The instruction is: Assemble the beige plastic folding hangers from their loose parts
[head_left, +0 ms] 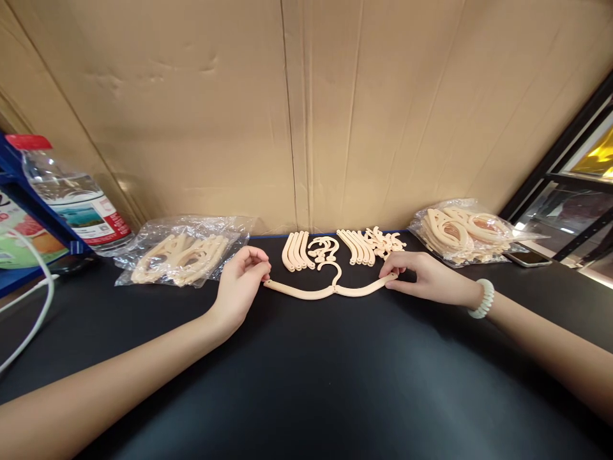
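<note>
A beige folding clothes hanger [311, 294] lies spread on the black table, its two curved arms meeting at a hook in the middle. My left hand [239, 284], fingers curled and closed, pinches the tip of its left arm. At the other end, my right hand [414, 275] has thumb and fingers closed on the right arm's tip. Just behind the hanger are a row of loose hanger arms [297, 250], a small pile of hooks [325, 246], a second row of arms [355, 248] and a heap of small connector pieces [385, 241].
A clear bag of hanger parts [184, 255] lies at left, another bag [464, 230] at right beside a phone [527, 257]. A red-capped bottle [81, 198] and a white cable [41, 306] are far left. A cardboard wall [215, 115] rises behind the table [325, 383].
</note>
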Demonstrator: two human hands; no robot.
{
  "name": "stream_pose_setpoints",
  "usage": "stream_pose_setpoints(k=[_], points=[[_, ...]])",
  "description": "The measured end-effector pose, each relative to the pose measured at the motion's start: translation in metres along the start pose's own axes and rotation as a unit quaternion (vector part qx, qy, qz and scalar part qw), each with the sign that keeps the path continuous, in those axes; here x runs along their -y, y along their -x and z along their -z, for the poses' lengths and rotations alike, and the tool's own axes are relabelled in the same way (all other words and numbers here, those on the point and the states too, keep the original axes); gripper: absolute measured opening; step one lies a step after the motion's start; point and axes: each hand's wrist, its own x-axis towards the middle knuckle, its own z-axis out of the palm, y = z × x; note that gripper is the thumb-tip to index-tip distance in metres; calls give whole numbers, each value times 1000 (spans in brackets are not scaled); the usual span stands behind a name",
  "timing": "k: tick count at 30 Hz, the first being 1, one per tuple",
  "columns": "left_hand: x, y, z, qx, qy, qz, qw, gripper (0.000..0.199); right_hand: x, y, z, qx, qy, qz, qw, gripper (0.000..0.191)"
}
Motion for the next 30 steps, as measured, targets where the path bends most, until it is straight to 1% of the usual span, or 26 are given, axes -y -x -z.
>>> stream_pose_setpoints(k=[8,19,25,27,30], points=[[0,-1,0,-2,-8,2,1000,9,4,0,1,-9,25,4,1000,19],[0,0,-1,-4,-13,-9,1000,9,5,0,3,2,43,27,999,18],[1,-1,0,8,-26,-12,1000,10,5,1,4,10,65,36,997,17],[2,-1,0,14,-36,-14,999,11,5,2,5,6,73,43,996,20],[4,-1,0,25,-59,-18,998,11,6,3,4,-18,78,49,996,20]])
